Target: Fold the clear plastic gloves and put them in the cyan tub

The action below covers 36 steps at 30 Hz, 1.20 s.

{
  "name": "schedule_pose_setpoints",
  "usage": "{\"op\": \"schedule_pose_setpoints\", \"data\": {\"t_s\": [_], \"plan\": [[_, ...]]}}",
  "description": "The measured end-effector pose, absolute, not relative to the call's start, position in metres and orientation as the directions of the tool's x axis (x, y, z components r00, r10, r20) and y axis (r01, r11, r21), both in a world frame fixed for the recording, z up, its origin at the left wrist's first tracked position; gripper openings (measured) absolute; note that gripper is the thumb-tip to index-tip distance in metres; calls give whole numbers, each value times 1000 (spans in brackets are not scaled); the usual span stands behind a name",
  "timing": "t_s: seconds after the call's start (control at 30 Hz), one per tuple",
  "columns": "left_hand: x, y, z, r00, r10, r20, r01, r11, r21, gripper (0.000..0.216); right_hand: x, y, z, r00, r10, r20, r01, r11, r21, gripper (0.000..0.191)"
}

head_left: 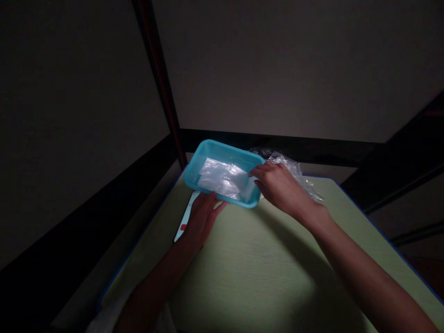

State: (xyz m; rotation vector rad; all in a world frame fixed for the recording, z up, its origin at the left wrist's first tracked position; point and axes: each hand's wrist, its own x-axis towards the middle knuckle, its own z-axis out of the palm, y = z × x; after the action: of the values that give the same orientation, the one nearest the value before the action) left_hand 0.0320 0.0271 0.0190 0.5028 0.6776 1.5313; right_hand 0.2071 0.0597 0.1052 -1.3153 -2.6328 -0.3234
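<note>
A light-blue plastic tray point(227, 149) is held tilted above the table, its open side towards me. Flat in its bottom lie shiny clear plastic packets point(222, 178). My left hand point(204, 212) grips the tray's near side from below, the thumb at the rim. At the tray's right end, my right hand point(275, 182) reaches over the rim with fingers bent inwards, thumb and forefinger close together by the packets' right edge. Whether a bit of plastic is pinched between them cannot be made out.
A pale green table point(256, 263) with a blue edge stands in the corner of two walls. Crumpled clear plastic wrap point(294, 169) lies at its back, behind my right hand. A phone point(185, 217) with a lit screen lies partly under my left hand. The surroundings are dark.
</note>
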Motion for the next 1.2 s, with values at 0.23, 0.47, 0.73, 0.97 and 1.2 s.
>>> {"op": "schedule_pose_setpoints", "data": {"t_s": [0.23, 0.47, 0.73, 0.97, 1.2], "plan": [[38, 19, 19, -11, 998, -70, -655, 46, 754, 30, 225, 66, 127, -822, 563, -84, 548, 823, 148, 20], [44, 13, 18, 62, 996, -61, -625, 87, 776, 27, 205, 57, 134, -706, 608, -363, 568, 793, 223, 25], [47, 5, 25, 126, 990, -66, -533, 124, 837, 29, 195, 52, 126, -610, 550, -571, 623, 778, 85, 25], [48, 5, 19, 176, 981, -85, -538, 168, 826, 32, 188, 54, 120, -545, 455, -704, 622, 782, 24, 29], [48, 5, 22, 160, 982, -99, -536, 171, 827, 34, 190, 49, 117, -587, 463, -665, 584, 810, 48, 34]]}}
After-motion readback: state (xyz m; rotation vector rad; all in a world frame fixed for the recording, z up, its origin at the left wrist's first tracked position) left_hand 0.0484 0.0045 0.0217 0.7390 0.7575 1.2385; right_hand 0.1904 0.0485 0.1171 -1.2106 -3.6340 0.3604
